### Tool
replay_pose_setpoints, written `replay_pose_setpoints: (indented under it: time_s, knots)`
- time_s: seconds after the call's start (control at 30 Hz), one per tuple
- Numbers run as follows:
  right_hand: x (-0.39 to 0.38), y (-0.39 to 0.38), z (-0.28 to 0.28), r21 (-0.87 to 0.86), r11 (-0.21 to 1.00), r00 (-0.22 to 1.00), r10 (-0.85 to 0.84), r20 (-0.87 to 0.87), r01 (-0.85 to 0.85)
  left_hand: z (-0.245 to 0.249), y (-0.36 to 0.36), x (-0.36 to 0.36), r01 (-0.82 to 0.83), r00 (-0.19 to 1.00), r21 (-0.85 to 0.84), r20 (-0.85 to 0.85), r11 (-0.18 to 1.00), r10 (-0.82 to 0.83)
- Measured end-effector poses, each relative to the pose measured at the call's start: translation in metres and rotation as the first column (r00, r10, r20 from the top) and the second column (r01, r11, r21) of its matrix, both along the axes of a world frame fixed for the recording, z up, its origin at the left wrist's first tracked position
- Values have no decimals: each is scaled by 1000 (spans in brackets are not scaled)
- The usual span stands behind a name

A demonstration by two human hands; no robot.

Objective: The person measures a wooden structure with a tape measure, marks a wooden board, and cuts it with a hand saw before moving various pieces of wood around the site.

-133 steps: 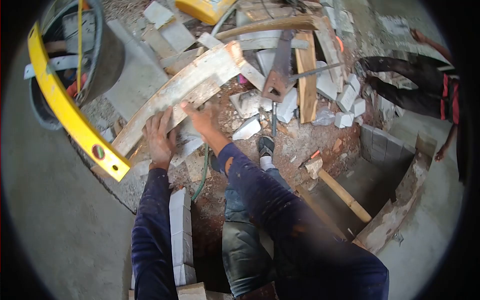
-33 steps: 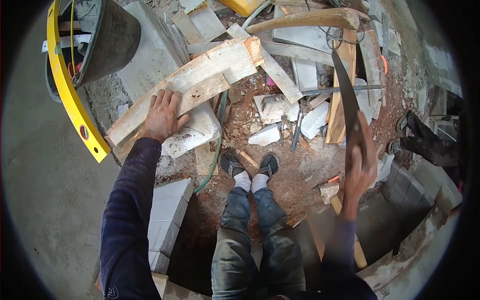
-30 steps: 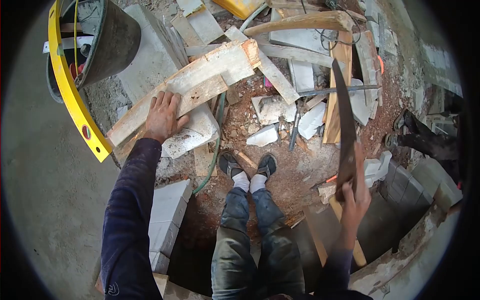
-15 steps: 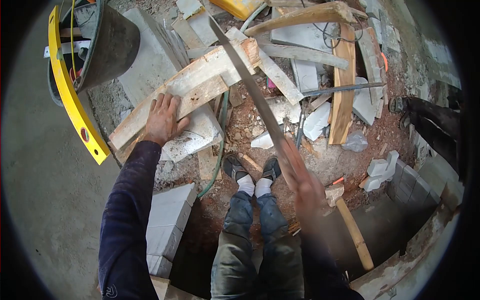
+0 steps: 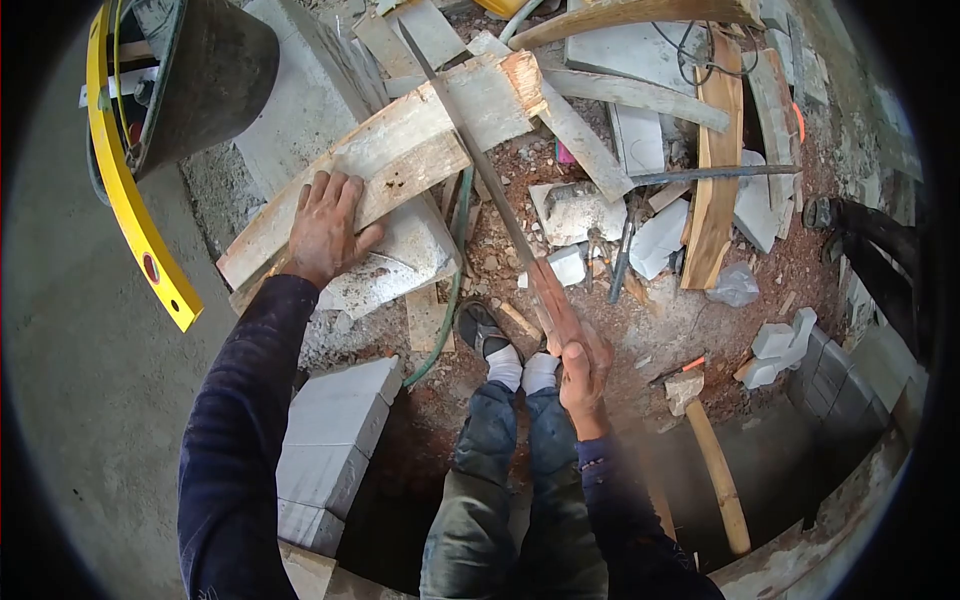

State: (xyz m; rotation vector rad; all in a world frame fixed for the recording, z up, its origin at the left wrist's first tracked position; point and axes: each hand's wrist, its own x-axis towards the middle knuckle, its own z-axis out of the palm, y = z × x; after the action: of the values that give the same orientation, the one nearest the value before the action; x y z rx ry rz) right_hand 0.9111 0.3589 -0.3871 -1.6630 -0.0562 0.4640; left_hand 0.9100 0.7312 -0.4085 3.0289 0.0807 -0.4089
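Observation:
My left hand (image 5: 328,228) lies flat on a pale wooden board (image 5: 400,145), fingers stretched and thumb out to the side. A shorter strip of wood (image 5: 415,185) lies along the board's near edge. Closed round the handle of a handsaw (image 5: 492,178), my right hand (image 5: 580,365) is just above my feet. The long blade crosses the board near its broken right end, slanting up and left. Whether the teeth have cut in cannot be told. A white block (image 5: 395,270) is under the board.
A black bucket (image 5: 225,85) and a yellow spirit level (image 5: 128,210) stand at left. Wood offcuts (image 5: 715,200) and broken blocks litter the rubble. A wooden-handled hammer (image 5: 718,465) lies at lower right. Another person's leg (image 5: 880,235) shows at right.
My right hand has moved slightly down and left with the saw, and the blade now lies lower across the board. My left hand keeps its place on the board. The view has shifted slightly.

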Motion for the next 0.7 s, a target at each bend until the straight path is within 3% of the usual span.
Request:
replay_pose_setpoints:
  time_s: [0.03,0.1,0.23,0.37,0.43,0.5,0.57,0.6,0.7]
  knots:
    - [4,2,-1,-3,1000,1000,4,-7,-4,2,0,1,-1,1000,-9,-6,1000,1]
    - [25,13,-7,-158,977,978,166,129,-145,3,-1,-1,-5,1000,-18,-15,1000,4]
    - [41,27,-8,-71,985,981,162,109,-155,4,-2,3,-4,1000,-31,-29,1000,3]
    - [1,-14,6,-188,965,972,207,111,-184,8,-2,5,-7,999,-44,-36,999,6]
    - [-28,-46,23,-317,920,970,244,5,-230,13,-4,7,-26,997,-36,-71,999,24]
    - [-41,-60,51,-202,964,980,148,-137,-173,15,-5,8,-43,993,-28,-109,999,39]
    - [-64,-81,81,-395,897,977,145,-158,-196,14,-4,8,-35,995,-31,-96,999,32]
    - [-85,-106,88,-394,898,978,147,-150,-195,13,-4,8,-37,995,-29,-89,999,34]
    - [-152,-192,100,-172,960,849,-278,-449,223,9,-3,-1,-11,1000,-51,-18,999,10]
